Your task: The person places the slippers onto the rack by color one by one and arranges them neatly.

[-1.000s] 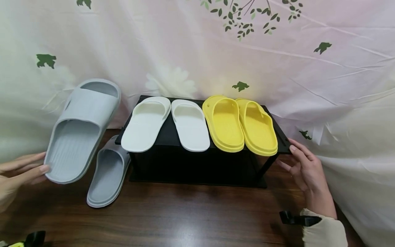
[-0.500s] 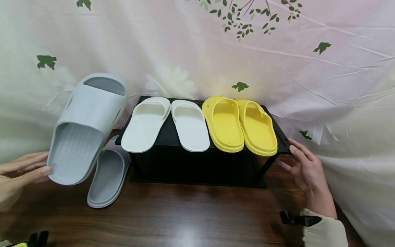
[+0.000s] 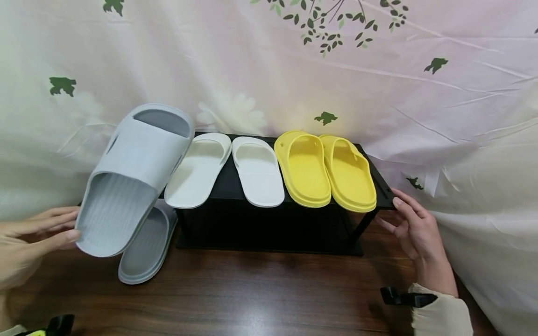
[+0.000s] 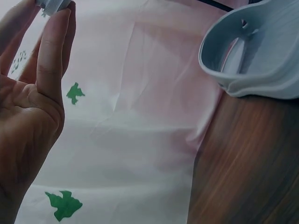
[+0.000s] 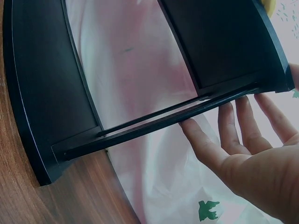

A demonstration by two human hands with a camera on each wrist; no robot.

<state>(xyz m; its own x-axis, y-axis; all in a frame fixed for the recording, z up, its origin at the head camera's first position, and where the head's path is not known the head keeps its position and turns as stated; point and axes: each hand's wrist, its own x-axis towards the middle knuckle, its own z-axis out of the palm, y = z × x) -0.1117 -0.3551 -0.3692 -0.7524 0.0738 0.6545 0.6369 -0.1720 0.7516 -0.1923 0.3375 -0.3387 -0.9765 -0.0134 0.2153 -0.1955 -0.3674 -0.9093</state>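
A grey slide slipper (image 3: 138, 144) is in the air at the left of the head view, tilted toe-up. My left hand (image 3: 39, 240) pinches its heel end between thumb and fingers; the left wrist view catches only a bit of that heel (image 4: 53, 4) at the fingertips. The second grey slipper (image 3: 145, 247) lies on the brown wooden surface below, partly covered by the raised one. A black two-tier shoe rack (image 3: 222, 186) stands in the middle. At its right end my right hand (image 3: 420, 233) holds the top shelf's corner, thumb above, with fingers against the side rail (image 5: 154, 125).
Two white slippers (image 3: 258, 172) and two yellow clogs (image 3: 350, 175) sit side by side on the rack's top shelf. Behind hangs a pale cloth (image 3: 269, 60) printed with leaves. Brown wooden surface (image 3: 260, 289) spreads in front of the rack.
My left hand has moved right with the grey slipper, whose toe now overlaps the rack's left end and the edge of a white slipper. My right hand stays on the rack.
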